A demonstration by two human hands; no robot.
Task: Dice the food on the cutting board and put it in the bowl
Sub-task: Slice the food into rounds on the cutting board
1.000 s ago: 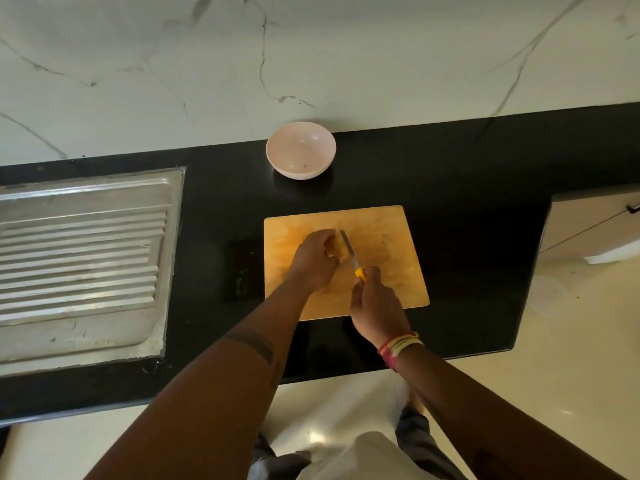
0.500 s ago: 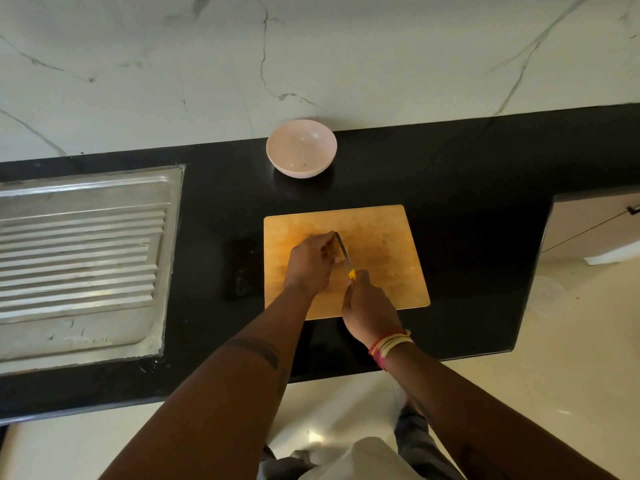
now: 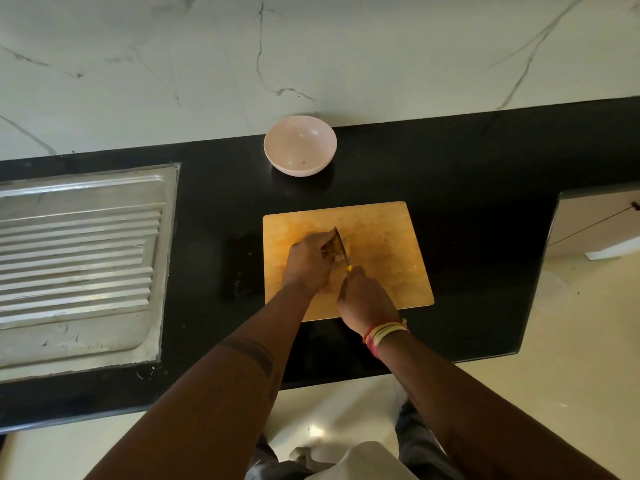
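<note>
Black counter point(image 3: 450, 188): left hand point(image 3: 308, 263) grips food point(image 3: 332, 249); right hand point(image 3: 363, 299) grips knife point(image 3: 341, 245) (tip pointing away).

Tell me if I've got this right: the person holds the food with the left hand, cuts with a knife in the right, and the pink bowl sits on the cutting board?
Not quite. The head view shows the pink bowl on the black counter, beyond the cutting board and apart from it. The rest stands: left hand on the food, knife in the right hand.

Both forearms extended forward, left hand point(image 3: 309, 263) with fingers curled downward, right hand point(image 3: 365, 299) fisted, wrist banded.
</note>
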